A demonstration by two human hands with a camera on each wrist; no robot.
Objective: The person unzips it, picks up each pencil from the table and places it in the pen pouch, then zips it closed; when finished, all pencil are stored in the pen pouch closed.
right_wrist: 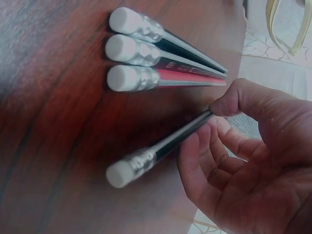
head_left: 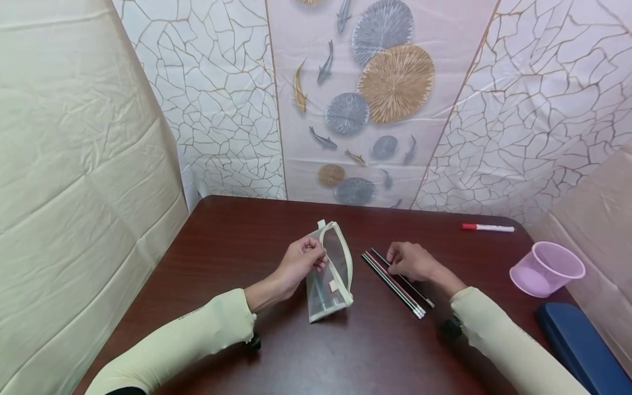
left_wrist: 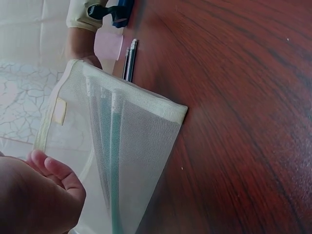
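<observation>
My left hand [head_left: 302, 259] pinches the upper edge of a pale mesh zip pouch [head_left: 323, 304], which stands with its mouth open on the table. Through the mesh in the left wrist view, several long slender things [left_wrist: 115, 131], pencil-like with pale ends, show inside the pouch. To the right, my right hand [head_left: 415, 262] pinches a black pencil [right_wrist: 178, 134] between thumb and fingers, its white eraser end pointing towards me. Alongside lie three more pencils [head_left: 395, 287] in a row, with dark and red barrels and white erasers.
A red-capped white marker [head_left: 487, 227] lies at the back right of the brown table [head_left: 237, 236]. Near the right edge stand a pink mesh cup [head_left: 535, 274] and a dark blue case [head_left: 577, 340]. Patterned cloth [head_left: 232, 109] hangs behind the table.
</observation>
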